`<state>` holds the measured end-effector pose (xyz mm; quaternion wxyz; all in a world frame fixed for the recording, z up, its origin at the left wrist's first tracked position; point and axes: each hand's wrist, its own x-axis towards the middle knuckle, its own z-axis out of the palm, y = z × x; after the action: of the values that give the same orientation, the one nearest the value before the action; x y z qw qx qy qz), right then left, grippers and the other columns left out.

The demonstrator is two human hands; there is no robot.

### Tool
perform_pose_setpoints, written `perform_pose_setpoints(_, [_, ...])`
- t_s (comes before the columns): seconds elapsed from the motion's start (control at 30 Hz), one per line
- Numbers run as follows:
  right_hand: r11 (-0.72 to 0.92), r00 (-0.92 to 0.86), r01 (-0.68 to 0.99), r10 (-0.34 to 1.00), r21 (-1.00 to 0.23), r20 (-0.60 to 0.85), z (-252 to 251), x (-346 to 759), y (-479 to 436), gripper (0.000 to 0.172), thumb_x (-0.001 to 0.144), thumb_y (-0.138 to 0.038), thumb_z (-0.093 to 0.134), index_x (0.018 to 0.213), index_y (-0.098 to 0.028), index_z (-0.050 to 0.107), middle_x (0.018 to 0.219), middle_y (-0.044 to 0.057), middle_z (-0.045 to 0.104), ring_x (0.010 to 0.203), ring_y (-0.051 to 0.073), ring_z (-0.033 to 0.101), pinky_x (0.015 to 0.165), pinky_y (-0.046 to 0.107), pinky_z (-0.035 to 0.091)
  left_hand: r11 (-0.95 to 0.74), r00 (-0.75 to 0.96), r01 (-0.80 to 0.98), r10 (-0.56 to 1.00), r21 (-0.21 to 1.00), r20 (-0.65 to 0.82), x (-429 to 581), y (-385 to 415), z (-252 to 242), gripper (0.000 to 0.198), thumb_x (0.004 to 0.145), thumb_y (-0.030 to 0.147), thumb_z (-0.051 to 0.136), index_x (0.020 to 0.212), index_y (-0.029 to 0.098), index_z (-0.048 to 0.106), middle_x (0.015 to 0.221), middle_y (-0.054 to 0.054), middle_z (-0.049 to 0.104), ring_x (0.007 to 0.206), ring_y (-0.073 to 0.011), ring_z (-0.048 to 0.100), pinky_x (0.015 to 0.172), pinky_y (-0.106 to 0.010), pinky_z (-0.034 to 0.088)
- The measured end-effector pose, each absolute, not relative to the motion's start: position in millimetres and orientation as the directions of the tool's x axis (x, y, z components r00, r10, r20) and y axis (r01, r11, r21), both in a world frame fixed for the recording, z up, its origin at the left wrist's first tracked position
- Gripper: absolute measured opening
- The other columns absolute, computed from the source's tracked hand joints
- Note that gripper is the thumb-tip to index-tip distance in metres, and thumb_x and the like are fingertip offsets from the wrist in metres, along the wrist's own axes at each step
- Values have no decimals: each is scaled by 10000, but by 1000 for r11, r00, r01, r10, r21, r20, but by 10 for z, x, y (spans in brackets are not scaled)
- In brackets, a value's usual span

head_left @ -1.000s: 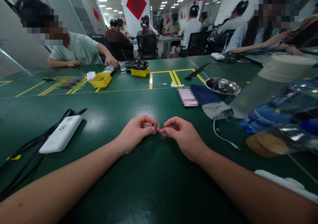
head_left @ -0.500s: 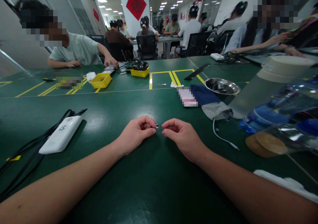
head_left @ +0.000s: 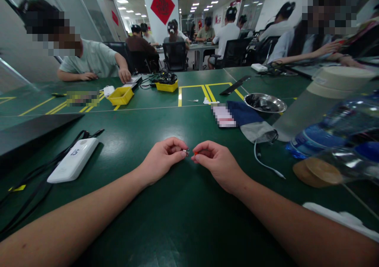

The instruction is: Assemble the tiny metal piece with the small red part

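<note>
My left hand [head_left: 166, 155] pinches a small shiny metal piece [head_left: 186, 152] between thumb and forefinger; its exact kind is too small to tell. Facing it, my right hand [head_left: 215, 159] closes its fingertips on a tiny orange-red piece [head_left: 196, 154], mostly covered by the fingers. A narrow gap separates the two pieces. Both hands are just above the green tabletop [head_left: 180, 215], at the middle of the view.
On the left lie a white power bank [head_left: 74, 159], black cables and a dark flat object [head_left: 32, 135]. A phone [head_left: 224, 115], pouch [head_left: 260, 131], metal bowl [head_left: 251, 101] and bottles [head_left: 314, 129] stand on the right. Co-workers sit beyond, near yellow trays [head_left: 121, 96].
A dark flat object has come into view at the left. My hands have barely shifted, and more of the orange-red piece shows. The co-worker's hand at the far left has drawn back slightly.
</note>
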<state>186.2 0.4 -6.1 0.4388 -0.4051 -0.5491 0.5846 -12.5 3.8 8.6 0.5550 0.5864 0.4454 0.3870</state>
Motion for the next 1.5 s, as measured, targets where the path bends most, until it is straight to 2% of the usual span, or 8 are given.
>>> perform_pose_setpoints(0.13, [-11,-299,-127,954,-992,28,-59,1847,1,176,755,-186,713,920,-190,653,836,16,707,787,160,685,815,353,530,88,333,43,938,995,-98,-130,35,67,276,809,224,699,1073,177,635,869,-20,693,756,-122,630,710,-254,482])
perform_pose_setpoints(0.27, [-5,-288,-157,957,-988,41,-64,1842,1,200,734,-161,725,918,-196,653,857,8,701,807,147,668,816,331,525,77,336,41,938,996,-86,-129,42,59,232,812,237,703,1026,158,655,871,-30,697,777,-127,637,749,-271,496])
perform_pose_setpoints(0.47, [24,-293,-92,955,-995,50,-82,1862,11,163,768,-198,709,920,-184,653,847,17,706,785,150,662,754,311,513,60,331,8,942,998,-60,-106,48,68,192,793,174,706,975,143,654,882,-36,714,811,-124,656,807,-272,506])
perform_pose_setpoints(0.7, [43,-265,-62,963,-997,58,-82,1856,12,141,756,-185,713,889,-188,663,839,12,700,780,149,657,740,303,504,55,325,-31,945,998,-41,-97,40,53,172,780,135,710,932,150,632,912,-29,713,830,-113,657,812,-255,506])
perform_pose_setpoints(0.83, [38,-276,-78,959,-996,58,-98,1858,20,191,745,-167,723,920,-200,656,824,-7,699,757,137,656,741,297,509,38,327,-47,945,998,-21,-95,42,62,160,782,120,703,915,155,621,931,-25,708,847,-111,657,826,-255,503])
perform_pose_setpoints(0.93, [19,-285,-99,957,-995,47,-104,1863,23,223,740,-177,736,946,-201,652,843,2,709,776,147,669,755,310,518,55,332,-31,942,998,-42,-93,42,84,156,803,133,685,942,150,616,883,-27,706,808,-115,659,795,-258,510])
perform_pose_setpoints(1.13, [10,-303,-133,952,-991,50,-80,1849,12,172,757,-200,742,904,-194,655,835,12,722,798,157,694,777,321,532,60,357,-49,933,997,-39,-105,50,75,156,840,174,659,989,144,626,871,-35,695,794,-118,649,785,-266,510])
perform_pose_setpoints(1.5, [31,-306,-102,950,-994,61,-92,1855,17,177,764,-196,731,918,-191,644,833,15,715,797,163,691,758,316,533,44,335,23,941,999,-49,-113,55,57,136,842,177,645,974,149,661,862,-29,697,792,-120,638,784,-263,496])
